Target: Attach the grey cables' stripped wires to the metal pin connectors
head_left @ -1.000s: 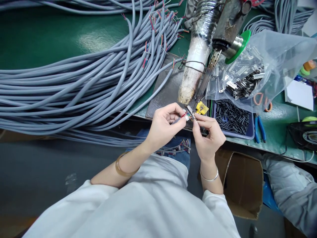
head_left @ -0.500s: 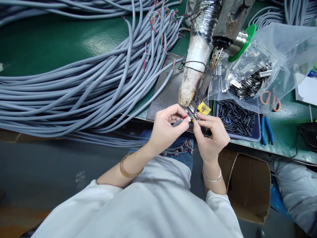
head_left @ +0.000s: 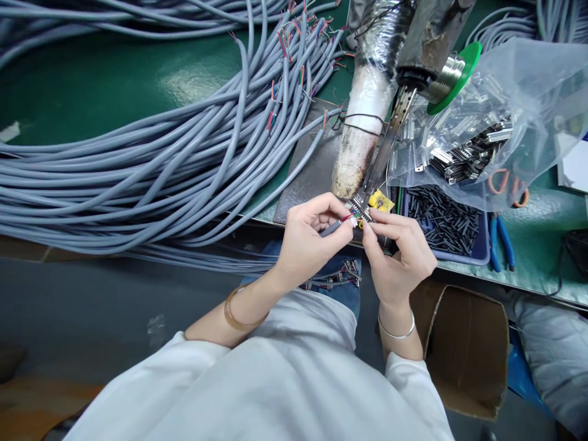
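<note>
My left hand (head_left: 312, 236) pinches the end of a grey cable (head_left: 331, 229), whose thin red and green wires (head_left: 351, 216) fan out past the fingertips. Opposite it, my right hand (head_left: 399, 254) has thumb and forefinger closed on a small metal connector (head_left: 366, 215). The wire ends lie close against the connector; whether they are joined cannot be made out. Just above the fingers is the tip of a soldering iron (head_left: 390, 144), pointing down from its mount. More connector pieces (head_left: 354, 203) sit near the tip, beside a yellow piece (head_left: 382, 201).
Many grey cables (head_left: 184, 165) cover the left of the green table. At right are a plastic bag of connectors (head_left: 473, 150), a blue bin of black tubes (head_left: 484, 242), blue-handled pliers (head_left: 500, 242) and a solder spool (head_left: 459, 76). Finished-looking cable ends (head_left: 342, 275) rest on my lap.
The view has shifted slightly. My right hand has moved a little to the right, and the connector has drawn slightly away from my left fingertips. Both grips stay closed.
</note>
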### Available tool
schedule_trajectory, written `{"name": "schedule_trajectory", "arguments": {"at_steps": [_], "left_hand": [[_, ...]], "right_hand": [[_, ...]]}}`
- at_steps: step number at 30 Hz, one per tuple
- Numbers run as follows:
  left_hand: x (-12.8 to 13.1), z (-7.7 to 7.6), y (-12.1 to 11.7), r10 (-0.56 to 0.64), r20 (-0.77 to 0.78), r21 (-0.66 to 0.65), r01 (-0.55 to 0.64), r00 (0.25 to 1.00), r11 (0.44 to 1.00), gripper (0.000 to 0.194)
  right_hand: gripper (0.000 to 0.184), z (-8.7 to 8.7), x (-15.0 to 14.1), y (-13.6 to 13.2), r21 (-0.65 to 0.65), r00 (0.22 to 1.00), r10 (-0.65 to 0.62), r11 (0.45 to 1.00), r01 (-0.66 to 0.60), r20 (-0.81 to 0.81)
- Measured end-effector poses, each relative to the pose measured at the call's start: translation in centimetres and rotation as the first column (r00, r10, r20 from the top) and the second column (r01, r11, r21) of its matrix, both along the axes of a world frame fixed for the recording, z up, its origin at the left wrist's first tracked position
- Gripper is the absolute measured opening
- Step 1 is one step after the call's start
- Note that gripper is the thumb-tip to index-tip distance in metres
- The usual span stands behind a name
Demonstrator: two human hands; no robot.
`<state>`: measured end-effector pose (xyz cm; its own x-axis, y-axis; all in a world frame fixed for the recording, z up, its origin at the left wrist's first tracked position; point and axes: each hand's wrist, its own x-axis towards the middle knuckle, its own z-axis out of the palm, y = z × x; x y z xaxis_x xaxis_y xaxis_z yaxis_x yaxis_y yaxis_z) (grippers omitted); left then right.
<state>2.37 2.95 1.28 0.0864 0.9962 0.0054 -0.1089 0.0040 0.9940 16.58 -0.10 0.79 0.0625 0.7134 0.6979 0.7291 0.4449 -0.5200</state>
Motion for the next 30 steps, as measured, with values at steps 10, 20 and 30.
{"name": "schedule_trajectory", "arguments": {"at_steps": [10, 20, 30], "left_hand": [[-0.42, -0.31, 0.19, -0.056, 0.034, -0.091, 0.059, 0.998, 0.994, 0.013], [-0.67, -0.85, 0.14, -0.079, 0.151, -0.094, 0.094, 0.985, 0.991, 0.013], [-0.25, -0.75, 0.23, -0.046, 0.055, -0.021, 0.047, 0.997, 0.999, 0.012]], "right_hand": [[0.017, -0.74, 0.15, -0.25, 0.053, 0.995, 0.004, 0.999, -0.010, 0.103], [0.016, -0.72, 0.18, -0.31, -0.029, 0.998, 0.050, 0.998, -0.051, -0.031], [0.016, -0.44, 0.02, 0.07, -0.022, 0.999, 0.035, 0.999, -0.036, -0.009]]}}
